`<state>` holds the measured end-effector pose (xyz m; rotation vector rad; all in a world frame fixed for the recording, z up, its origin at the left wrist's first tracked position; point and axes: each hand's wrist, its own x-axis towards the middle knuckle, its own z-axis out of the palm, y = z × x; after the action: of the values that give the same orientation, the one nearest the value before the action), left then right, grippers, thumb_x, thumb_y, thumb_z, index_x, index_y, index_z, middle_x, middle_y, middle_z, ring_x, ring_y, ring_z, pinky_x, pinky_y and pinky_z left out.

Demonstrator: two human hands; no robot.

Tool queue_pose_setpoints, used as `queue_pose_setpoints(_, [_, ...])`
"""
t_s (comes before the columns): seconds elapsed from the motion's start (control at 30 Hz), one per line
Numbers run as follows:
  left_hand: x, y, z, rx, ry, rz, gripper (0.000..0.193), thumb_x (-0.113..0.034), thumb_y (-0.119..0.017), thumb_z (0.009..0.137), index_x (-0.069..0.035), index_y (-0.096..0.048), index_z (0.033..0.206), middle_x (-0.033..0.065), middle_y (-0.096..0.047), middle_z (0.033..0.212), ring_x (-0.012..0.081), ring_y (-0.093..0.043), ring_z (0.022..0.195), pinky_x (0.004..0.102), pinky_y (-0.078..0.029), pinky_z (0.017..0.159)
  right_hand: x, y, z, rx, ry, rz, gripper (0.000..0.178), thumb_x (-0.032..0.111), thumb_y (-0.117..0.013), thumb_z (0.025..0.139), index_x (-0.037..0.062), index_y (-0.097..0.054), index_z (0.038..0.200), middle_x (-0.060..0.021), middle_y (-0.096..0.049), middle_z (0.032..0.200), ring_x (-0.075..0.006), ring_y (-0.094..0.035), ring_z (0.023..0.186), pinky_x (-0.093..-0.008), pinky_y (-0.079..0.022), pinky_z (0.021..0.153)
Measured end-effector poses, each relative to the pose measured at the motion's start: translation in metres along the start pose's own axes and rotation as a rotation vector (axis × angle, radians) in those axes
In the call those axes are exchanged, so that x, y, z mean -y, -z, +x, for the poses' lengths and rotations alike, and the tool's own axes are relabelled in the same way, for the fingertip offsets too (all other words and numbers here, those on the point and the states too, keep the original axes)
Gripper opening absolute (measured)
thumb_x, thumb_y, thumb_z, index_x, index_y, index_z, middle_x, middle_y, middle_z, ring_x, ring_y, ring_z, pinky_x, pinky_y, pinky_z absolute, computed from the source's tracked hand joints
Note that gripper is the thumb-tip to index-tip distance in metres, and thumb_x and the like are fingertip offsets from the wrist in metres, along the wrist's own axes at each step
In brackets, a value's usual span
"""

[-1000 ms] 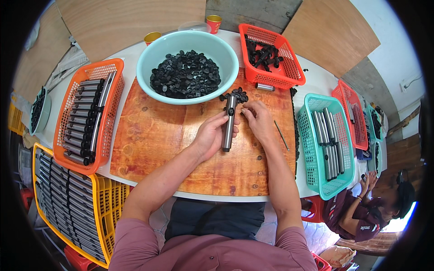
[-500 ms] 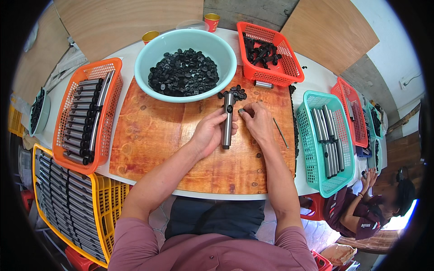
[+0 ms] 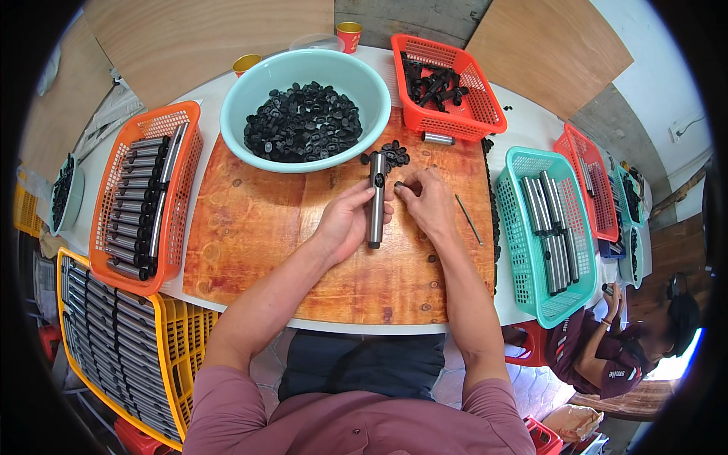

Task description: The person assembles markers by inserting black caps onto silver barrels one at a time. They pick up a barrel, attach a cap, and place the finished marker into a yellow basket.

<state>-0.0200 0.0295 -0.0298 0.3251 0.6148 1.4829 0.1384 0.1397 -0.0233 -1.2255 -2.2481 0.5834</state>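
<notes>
My left hand (image 3: 345,226) is wrapped round a silver metal tube (image 3: 376,214) with black ends, held nearly upright above the wooden board (image 3: 265,250). A dark oval spot shows on the tube's side near its far end. Just right of the tube, my right hand (image 3: 431,201) is closed in a pinch on a small black plastic piece (image 3: 399,184), mostly covered by the fingertips. Beyond the tube's far end lies a little pile of black oval pieces (image 3: 396,155). A thin metal rod (image 3: 469,220) rests to the right of my right hand.
A pale green basin (image 3: 235,114) of black pieces stands behind the board. Tubes fill an orange basket (image 3: 189,174) and yellow crate (image 3: 163,341) at left, and a green basket (image 3: 523,296) at right. A red basket (image 3: 455,125) and short tube (image 3: 438,139) are behind. A co-worker (image 3: 607,349) sits at right.
The tube has turned or tilted slightly in my left hand, and its side spot looks different. My right hand keeps its pinch beside it. The whole view has shifted a little.
</notes>
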Motion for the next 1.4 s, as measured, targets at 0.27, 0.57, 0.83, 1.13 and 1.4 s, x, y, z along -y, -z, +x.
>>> queue_pose_setpoints(0.27, [0.0,0.003,0.001,-0.001,-0.001,-0.004,0.029,-0.015,-0.049,0.104,-0.001,-0.053,0.13,0.0138,-0.066,0.11,0.0226,-0.064,0.094,0.0371,-0.055,0.085,-0.004,0.01,0.003,0.048,0.01,0.204,0.028,0.011,-0.081,0.082,-0.0006,-0.069,0.105,-0.0112,-0.065,0.091,-0.0207,-0.067,0.08,-0.034,-0.054,0.07])
queue_pose_setpoints(0.57, [-0.002,-0.001,-0.001,0.029,0.017,-0.018,0.031,-0.015,-0.049,0.105,-0.001,-0.052,0.132,0.0134,-0.065,0.11,0.0224,-0.064,0.096,0.0374,-0.055,0.085,0.001,0.015,0.001,0.152,0.023,0.215,0.029,0.006,-0.075,0.084,0.0006,-0.071,0.113,-0.014,-0.067,0.1,-0.0247,-0.07,0.087,-0.0363,-0.056,0.079])
queue_pose_setpoints(0.83, [0.0,0.001,0.0,0.035,0.036,-0.02,0.03,-0.013,-0.048,0.105,0.0,-0.053,0.131,0.0134,-0.066,0.109,0.0223,-0.065,0.094,0.0379,-0.056,0.086,0.001,0.01,0.0,0.115,0.004,0.216,0.024,0.007,-0.074,0.084,-0.001,-0.073,0.106,-0.0151,-0.067,0.099,-0.0279,-0.07,0.086,-0.0385,-0.055,0.078])
queue_pose_setpoints(1.13, [0.0,-0.001,-0.001,0.02,0.036,-0.007,0.028,-0.012,-0.047,0.105,-0.001,-0.054,0.131,0.0115,-0.066,0.109,0.0202,-0.065,0.095,0.0365,-0.055,0.086,0.011,0.016,-0.004,-0.047,0.036,0.186,0.026,0.008,-0.074,0.081,0.0011,-0.071,0.106,-0.0145,-0.066,0.096,-0.0267,-0.068,0.079,-0.0394,-0.054,0.071])
queue_pose_setpoints(1.4, [0.005,0.006,0.003,0.07,0.013,0.012,0.036,-0.011,-0.048,0.105,-0.002,-0.051,0.14,0.0086,-0.066,0.118,0.0195,-0.066,0.104,0.0385,-0.056,0.093,0.025,0.009,-0.014,-0.145,0.421,0.245,0.026,0.006,-0.076,0.078,0.0036,-0.069,0.103,-0.0116,-0.066,0.096,-0.0287,-0.066,0.085,-0.0386,-0.05,0.069])
